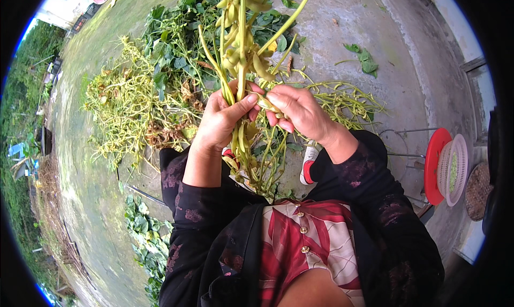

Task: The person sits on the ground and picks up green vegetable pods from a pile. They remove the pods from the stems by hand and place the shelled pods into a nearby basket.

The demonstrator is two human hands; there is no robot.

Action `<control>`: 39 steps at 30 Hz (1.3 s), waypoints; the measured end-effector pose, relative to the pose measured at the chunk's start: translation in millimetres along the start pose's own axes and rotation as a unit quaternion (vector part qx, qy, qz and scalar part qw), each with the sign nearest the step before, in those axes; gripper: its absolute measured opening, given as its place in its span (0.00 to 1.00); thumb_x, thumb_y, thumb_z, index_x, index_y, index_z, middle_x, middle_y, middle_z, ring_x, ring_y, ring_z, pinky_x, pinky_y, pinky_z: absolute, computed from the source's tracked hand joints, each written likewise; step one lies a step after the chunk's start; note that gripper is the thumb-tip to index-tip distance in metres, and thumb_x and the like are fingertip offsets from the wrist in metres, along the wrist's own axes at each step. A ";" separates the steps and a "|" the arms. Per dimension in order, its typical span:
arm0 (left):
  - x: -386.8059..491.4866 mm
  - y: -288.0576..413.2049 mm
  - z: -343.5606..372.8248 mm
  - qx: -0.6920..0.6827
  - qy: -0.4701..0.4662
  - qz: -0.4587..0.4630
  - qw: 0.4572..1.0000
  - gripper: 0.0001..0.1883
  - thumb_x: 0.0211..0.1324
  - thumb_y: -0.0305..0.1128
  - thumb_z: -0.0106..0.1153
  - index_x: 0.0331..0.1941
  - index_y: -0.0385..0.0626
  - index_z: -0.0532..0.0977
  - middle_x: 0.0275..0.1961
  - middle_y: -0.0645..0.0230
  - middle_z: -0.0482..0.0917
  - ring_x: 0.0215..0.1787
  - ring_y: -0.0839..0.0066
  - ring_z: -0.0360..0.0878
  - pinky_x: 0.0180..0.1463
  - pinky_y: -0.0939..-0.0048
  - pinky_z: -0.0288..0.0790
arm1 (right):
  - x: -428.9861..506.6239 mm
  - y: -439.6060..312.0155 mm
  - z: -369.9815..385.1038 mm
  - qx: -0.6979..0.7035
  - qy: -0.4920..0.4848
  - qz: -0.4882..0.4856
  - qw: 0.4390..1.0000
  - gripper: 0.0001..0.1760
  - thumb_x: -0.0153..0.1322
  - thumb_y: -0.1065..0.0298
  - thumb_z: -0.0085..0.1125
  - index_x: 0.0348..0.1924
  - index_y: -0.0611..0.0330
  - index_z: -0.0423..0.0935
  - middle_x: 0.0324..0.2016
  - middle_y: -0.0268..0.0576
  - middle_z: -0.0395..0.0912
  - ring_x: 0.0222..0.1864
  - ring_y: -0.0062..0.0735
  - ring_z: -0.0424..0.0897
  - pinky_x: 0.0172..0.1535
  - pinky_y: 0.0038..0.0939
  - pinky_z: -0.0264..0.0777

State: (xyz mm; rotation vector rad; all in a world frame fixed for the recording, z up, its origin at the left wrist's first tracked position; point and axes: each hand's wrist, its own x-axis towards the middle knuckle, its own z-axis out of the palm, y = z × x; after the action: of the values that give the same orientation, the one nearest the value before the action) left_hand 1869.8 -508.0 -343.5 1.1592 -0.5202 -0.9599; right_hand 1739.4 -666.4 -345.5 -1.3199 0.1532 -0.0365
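My left hand [231, 112] grips the stems of a soybean plant [242, 58] held upright before me, with plump yellow-green pods hanging above and below the fist. Close beside it on the right, my right hand [299, 108] pinches a few soybean pods [267, 103] between thumb and fingers, near the left thumb. More leafless stems with pods hang below the hands, over my lap and between my feet.
Stripped stalks [124, 102] lie heaped on the concrete at left, with green leaves [176, 38] behind them and another leaf pile [150, 246] lower left. Thin stalks [345, 100] spread at right. A pink plastic basket [455, 170] rests on a red stool [435, 166] at far right.
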 end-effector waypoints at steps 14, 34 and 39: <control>1.8 -4.6 4.5 -0.022 0.011 0.013 1.000 0.10 0.66 0.27 0.61 0.48 0.39 0.73 0.34 0.71 0.78 0.31 0.82 0.74 0.36 0.81 0.69 | 10.5 8.1 -2.6 0.047 -0.017 0.047 0.998 0.21 0.80 0.53 0.54 0.34 0.63 0.81 0.19 0.28 0.72 0.21 0.13 0.67 0.24 0.19 0.61; 6.1 -2.1 8.5 -0.030 0.024 0.001 0.999 0.11 0.65 0.25 0.55 0.49 0.35 0.74 0.31 0.66 0.80 0.29 0.79 0.75 0.35 0.80 0.70 | 15.1 10.8 -14.3 0.149 -0.030 0.113 0.982 0.13 0.79 0.65 0.50 0.38 0.65 0.77 0.22 0.28 0.69 0.18 0.10 0.64 0.20 0.16 0.54; 5.0 0.0 3.4 -0.045 0.052 -0.003 0.998 0.10 0.63 0.25 0.55 0.46 0.35 0.75 0.30 0.65 0.81 0.27 0.78 0.75 0.34 0.80 0.70 | 14.2 11.0 -11.9 0.225 -0.062 0.116 0.965 0.10 0.78 0.67 0.49 0.41 0.66 0.74 0.25 0.29 0.70 0.18 0.10 0.61 0.20 0.15 0.53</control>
State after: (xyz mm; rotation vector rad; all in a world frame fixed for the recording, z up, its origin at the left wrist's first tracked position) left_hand 1869.8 -514.0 -342.9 1.1233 -0.3867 -0.9146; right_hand 1751.2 -676.8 -360.3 -0.8412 0.1807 0.2003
